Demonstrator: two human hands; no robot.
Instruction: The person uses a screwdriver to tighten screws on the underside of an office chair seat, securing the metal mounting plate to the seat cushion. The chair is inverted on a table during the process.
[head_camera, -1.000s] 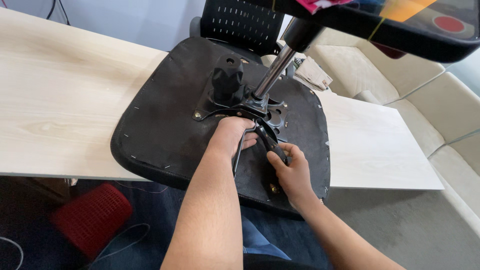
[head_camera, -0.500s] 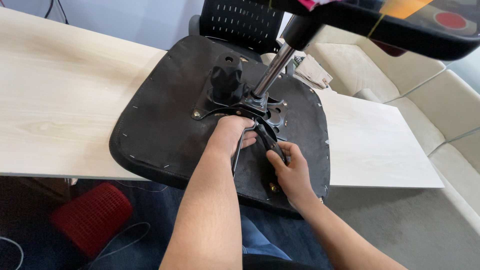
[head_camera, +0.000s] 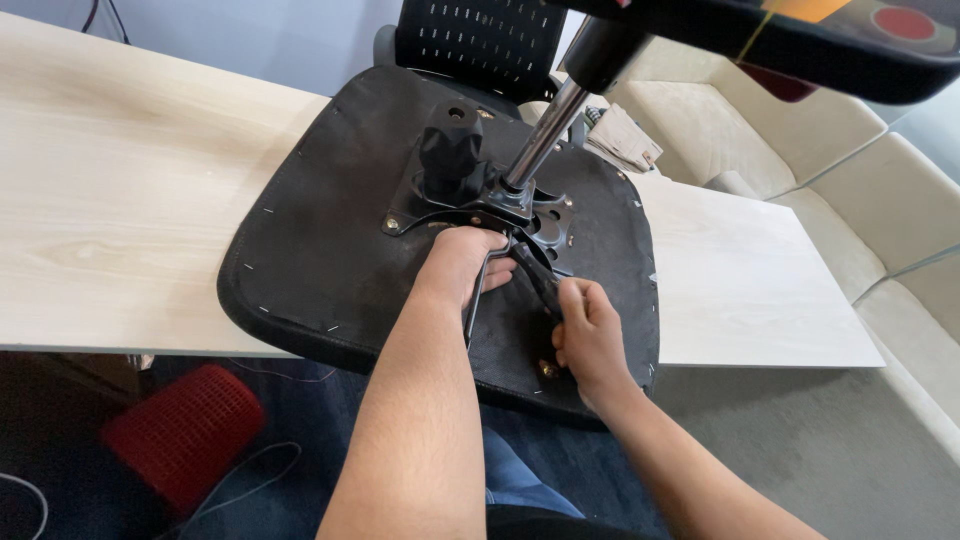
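An upturned black chair seat (head_camera: 330, 250) lies on a light wooden table (head_camera: 120, 200), underside up. A black metal mechanism plate (head_camera: 470, 195) is bolted to it, with a chrome gas cylinder (head_camera: 545, 135) rising from it toward the chair base (head_camera: 780, 40) at the top. My left hand (head_camera: 462, 262) presses on the near edge of the plate. My right hand (head_camera: 588, 335) grips a black lever handle (head_camera: 538, 280) that runs out from the mechanism.
A black perforated chair back (head_camera: 480, 40) stands behind the table. A cream sofa (head_camera: 800, 170) sits at the right, with folded paper (head_camera: 620, 135) near it. A red basket (head_camera: 180, 435) and cables lie on the floor below the table edge.
Both hands stay where they were on the plate and lever; the view has shifted only slightly.
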